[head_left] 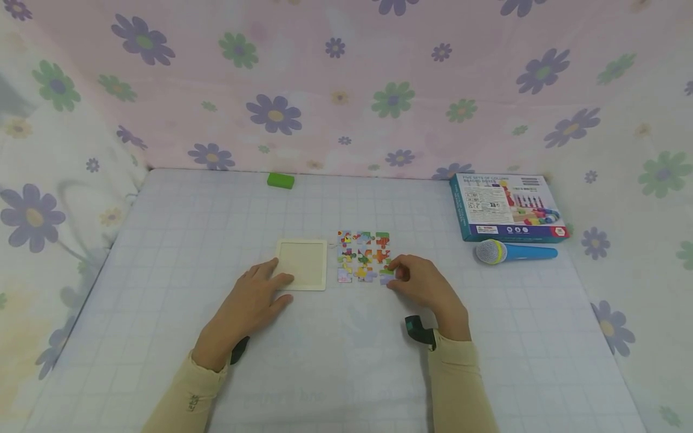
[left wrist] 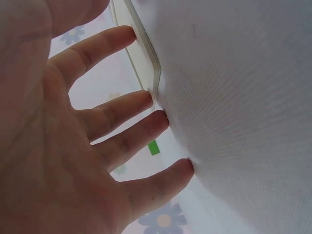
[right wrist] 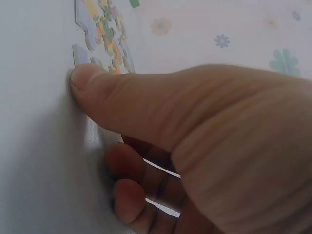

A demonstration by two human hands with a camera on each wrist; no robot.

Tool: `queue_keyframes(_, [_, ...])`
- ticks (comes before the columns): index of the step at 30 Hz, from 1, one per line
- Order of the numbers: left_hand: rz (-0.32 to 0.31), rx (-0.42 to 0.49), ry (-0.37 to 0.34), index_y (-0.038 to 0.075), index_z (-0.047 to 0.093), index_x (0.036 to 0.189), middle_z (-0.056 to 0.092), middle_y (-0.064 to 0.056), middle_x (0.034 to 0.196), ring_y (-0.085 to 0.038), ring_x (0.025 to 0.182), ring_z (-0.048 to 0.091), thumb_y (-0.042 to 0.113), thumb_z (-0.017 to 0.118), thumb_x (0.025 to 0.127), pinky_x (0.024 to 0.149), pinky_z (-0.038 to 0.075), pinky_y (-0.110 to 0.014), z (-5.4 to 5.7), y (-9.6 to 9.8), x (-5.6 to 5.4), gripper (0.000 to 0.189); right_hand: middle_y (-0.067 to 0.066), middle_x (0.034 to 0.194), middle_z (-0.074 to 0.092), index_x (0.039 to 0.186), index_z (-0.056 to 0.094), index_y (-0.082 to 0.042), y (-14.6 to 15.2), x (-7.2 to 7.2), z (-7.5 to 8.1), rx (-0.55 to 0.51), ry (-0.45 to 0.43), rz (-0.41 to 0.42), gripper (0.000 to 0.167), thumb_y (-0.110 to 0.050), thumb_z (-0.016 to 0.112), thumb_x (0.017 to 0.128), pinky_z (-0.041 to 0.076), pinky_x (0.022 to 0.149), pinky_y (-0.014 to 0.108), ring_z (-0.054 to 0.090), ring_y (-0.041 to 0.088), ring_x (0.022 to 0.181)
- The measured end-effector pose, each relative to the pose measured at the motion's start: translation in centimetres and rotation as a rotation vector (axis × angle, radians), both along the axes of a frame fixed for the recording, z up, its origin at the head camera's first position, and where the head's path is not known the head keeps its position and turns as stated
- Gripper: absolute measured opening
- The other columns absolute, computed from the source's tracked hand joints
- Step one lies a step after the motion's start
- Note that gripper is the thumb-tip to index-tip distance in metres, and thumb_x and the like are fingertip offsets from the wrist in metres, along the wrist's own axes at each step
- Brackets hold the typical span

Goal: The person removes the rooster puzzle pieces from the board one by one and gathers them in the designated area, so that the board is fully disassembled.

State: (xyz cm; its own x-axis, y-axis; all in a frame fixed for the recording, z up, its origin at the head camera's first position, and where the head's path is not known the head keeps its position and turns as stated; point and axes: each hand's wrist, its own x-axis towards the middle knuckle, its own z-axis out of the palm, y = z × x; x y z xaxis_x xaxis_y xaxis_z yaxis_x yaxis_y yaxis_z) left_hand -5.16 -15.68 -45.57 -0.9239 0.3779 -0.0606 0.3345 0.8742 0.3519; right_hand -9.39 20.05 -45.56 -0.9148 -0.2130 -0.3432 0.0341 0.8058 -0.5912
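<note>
A square cream puzzle frame [head_left: 321, 264] lies flat on the table. Spread out, my left hand [head_left: 250, 304] rests at its left side, one finger reaching over onto the board inside; the wrist view has the fingertips [left wrist: 127, 33] along the frame's edge and on the tabletop. Right of the frame, several colourful jigsaw pieces [head_left: 364, 255] are laid out in three columns with small gaps. With thumb and forefinger, my right hand [head_left: 425, 282] pinches the puzzle piece [head_left: 385, 276] at the near right corner. Close up, the thumb [right wrist: 90, 80] presses the piece's edge, while its other fingers curl underneath.
A green block [head_left: 281, 180] lies at the table's back edge, left of centre. At the back right sits a boxed set [head_left: 509, 207], with a blue toy microphone [head_left: 517, 252] just in front of it. Flowered cloth [head_left: 346, 78] hangs behind the table and on both sides.
</note>
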Motion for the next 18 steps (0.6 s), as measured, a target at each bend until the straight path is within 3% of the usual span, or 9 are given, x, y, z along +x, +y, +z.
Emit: queue_keyframes(18, [0.007,0.011,0.021,0.014,0.070,0.125,0.053,-0.027,0.146,-0.047,0.132,0.053,0.027,0.076,0.093,0.107,0.045,-0.061,-0.33,0.06,-0.13,0.036,0.003,0.089,0.059,0.112,0.069,-0.008,-0.35,-0.17,-0.08,0.011,0.029,0.017,0.025,-0.019,0.077,0.091,0.043,0.075,0.031,0.053,0.018,0.085])
